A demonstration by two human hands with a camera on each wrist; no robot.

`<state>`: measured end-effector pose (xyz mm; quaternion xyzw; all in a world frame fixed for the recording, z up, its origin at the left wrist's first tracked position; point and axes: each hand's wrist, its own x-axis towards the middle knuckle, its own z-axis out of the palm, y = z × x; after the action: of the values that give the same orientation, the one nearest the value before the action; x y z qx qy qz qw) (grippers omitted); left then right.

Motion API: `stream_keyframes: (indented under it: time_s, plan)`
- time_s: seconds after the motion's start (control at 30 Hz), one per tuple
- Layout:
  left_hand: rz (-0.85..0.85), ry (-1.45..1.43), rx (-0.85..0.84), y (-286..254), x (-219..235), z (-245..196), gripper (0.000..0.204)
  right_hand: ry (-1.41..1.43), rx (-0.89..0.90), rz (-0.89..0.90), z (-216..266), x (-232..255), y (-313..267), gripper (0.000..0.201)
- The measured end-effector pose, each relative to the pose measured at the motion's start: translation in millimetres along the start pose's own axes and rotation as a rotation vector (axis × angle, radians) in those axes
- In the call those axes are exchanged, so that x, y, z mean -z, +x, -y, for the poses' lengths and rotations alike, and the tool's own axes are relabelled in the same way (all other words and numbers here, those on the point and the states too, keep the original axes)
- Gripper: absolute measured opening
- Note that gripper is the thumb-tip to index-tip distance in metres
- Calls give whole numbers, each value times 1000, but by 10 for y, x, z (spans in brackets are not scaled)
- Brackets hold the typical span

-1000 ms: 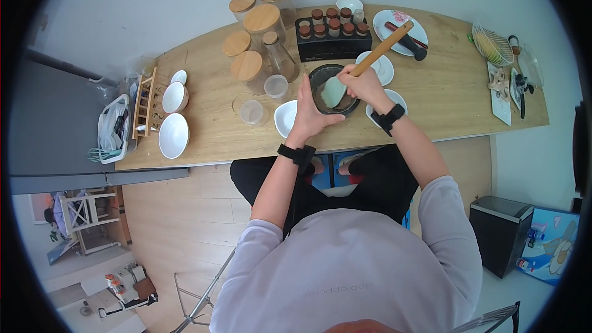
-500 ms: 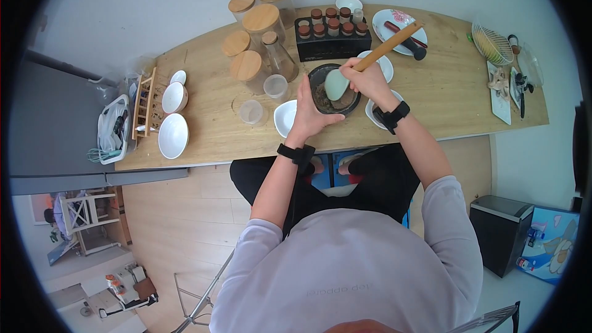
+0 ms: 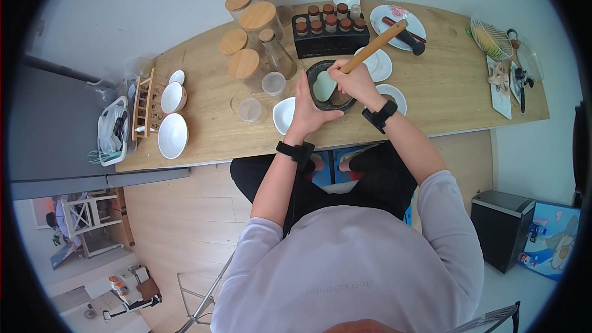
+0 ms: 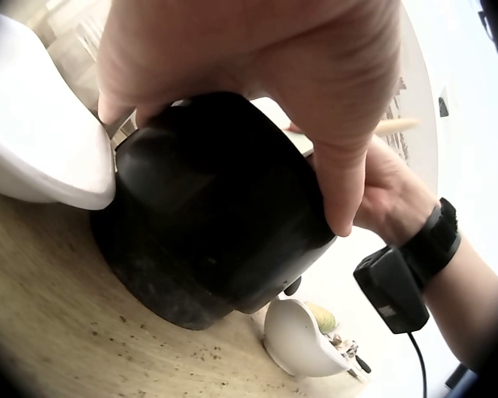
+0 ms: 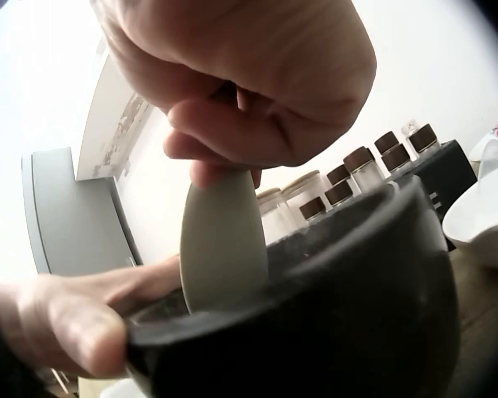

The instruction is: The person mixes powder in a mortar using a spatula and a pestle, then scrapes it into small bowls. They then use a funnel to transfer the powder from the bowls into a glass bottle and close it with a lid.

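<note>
A black bowl (image 3: 318,66) stands near the table's front edge. My left hand (image 3: 308,112) grips its left side, thumb spread along the front; in the left wrist view thumb and fingers span the black wall (image 4: 207,199). With curled fingers my right hand (image 3: 359,83) holds a spatula (image 3: 324,86), pale green head down inside the bowl, wooden handle slanting up to the right. The right wrist view shows the head (image 5: 224,249) dipping behind the near rim (image 5: 332,307), below my right fist (image 5: 241,83). The bowl's brownish contents are partly hidden by the spatula and hand.
Lidded jars (image 3: 245,65), a clear cup (image 3: 274,84) and a white dish (image 3: 283,116) stand left of the bowl. Behind it is a black rack (image 3: 330,43) of small bottles. White dishes (image 3: 377,65) and a floral plate (image 3: 398,18) lie to the right.
The spatula head has moved left inside the bowl, and my right hand has shifted left with it. My left hand keeps its grip. The whole head view has shifted slightly.
</note>
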<state>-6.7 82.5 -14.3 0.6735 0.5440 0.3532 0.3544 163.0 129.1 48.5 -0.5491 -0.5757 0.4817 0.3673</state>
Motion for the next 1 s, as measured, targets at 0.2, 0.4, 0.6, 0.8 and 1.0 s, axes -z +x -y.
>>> stream_keyframes:
  time_s: [0.2, 0.4, 0.6, 0.8, 1.0]
  plan:
    - [9, -22, 9, 1, 20, -48, 143, 47, 0, 22, 91, 82, -49, 19]
    - [-2, -4, 4, 1, 12, -10, 143, -29, 0, 48, -39, 120, 25, 18]
    - [-22, 1, 8, -10, 9, -35, 143, -216, 284, -123, 277, 335, -110, 21]
    - [-24, -1, -3, 4, -8, -17, 142, -503, 288, -166, -55, 142, -40, 20]
    - [-30, 5, 0, -3, -6, -26, 142, -188, 257, -76, 69, 46, -18, 20]
